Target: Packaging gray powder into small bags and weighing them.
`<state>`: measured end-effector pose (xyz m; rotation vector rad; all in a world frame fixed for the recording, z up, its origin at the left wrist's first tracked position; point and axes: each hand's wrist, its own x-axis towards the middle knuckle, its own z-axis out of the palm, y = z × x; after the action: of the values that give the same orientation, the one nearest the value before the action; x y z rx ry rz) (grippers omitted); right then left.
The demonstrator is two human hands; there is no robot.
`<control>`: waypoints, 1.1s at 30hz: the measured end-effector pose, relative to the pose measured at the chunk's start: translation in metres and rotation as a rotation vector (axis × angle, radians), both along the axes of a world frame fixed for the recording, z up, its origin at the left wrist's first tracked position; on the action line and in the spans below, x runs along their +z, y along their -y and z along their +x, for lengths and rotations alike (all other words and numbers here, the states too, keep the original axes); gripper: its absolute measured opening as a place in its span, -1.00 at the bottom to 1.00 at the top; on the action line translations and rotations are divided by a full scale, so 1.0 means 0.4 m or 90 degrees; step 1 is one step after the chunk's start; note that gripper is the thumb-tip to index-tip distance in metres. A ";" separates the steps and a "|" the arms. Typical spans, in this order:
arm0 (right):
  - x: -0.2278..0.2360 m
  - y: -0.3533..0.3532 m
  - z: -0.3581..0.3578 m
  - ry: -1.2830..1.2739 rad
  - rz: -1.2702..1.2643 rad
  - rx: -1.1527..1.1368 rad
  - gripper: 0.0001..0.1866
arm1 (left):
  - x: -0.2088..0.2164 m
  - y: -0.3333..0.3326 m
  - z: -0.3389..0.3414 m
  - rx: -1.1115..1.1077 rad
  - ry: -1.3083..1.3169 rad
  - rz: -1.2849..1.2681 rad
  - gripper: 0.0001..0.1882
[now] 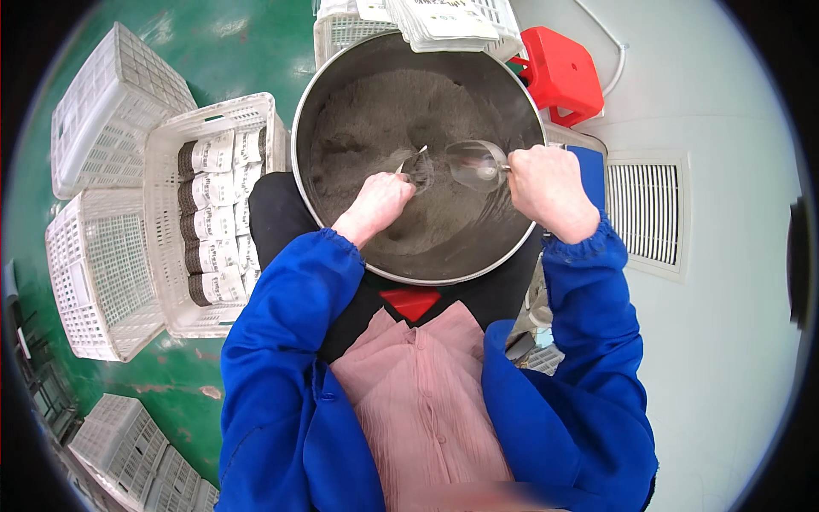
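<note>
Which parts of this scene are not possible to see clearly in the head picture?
- Head view: the pouch mouth is hidden by the left hand.
- The scoop handle is covered by the right hand.
- The basin near rim is hidden by the blue sleeves.
- The pouches in the crate are too small to read.

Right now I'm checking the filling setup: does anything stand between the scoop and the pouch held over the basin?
Nothing visible does. The right hand holds the clear scoop with its mouth beside the small pouch in the left hand, above the grey powder in the metal basin.
</note>
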<state>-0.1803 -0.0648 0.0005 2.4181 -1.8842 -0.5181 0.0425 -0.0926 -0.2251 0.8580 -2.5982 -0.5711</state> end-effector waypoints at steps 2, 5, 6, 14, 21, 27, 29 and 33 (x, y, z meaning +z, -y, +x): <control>-0.066 0.019 -0.010 -0.059 0.082 -0.078 -0.87 | 0.006 0.006 0.008 0.013 0.005 0.000 -0.94; -0.327 -0.008 -0.049 -0.113 0.119 -0.083 -0.84 | 0.018 -0.001 0.000 -0.009 0.001 -0.011 -0.95; -0.447 -0.030 -0.047 -0.145 0.170 -0.081 -0.80 | 0.045 -0.021 0.008 0.003 -0.031 -0.010 -0.96; -0.750 -0.063 -0.163 0.358 0.247 -0.232 -0.51 | 0.021 -0.004 0.002 -0.009 -0.059 -0.013 -0.96; -0.552 0.077 -0.179 0.651 -0.034 -0.299 -0.39 | 0.028 -0.017 -0.030 -0.069 -0.025 0.017 -0.98; -0.389 0.004 -0.143 0.504 -0.191 -0.200 -0.56 | 0.023 -0.048 0.005 -0.069 -0.021 0.005 -0.97; -0.344 -0.030 -0.134 0.525 -0.186 -0.166 -0.61 | 0.043 -0.058 0.001 -0.074 -0.013 0.006 -0.97; -0.350 -0.096 -0.041 0.448 -0.072 0.191 -0.61 | 0.063 -0.071 0.013 -0.081 -0.020 -0.008 -0.94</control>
<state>-0.1965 -0.0266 -0.1394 2.9596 -1.5802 0.5062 0.0476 -0.0642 -0.1999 0.6787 -2.6387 -0.5963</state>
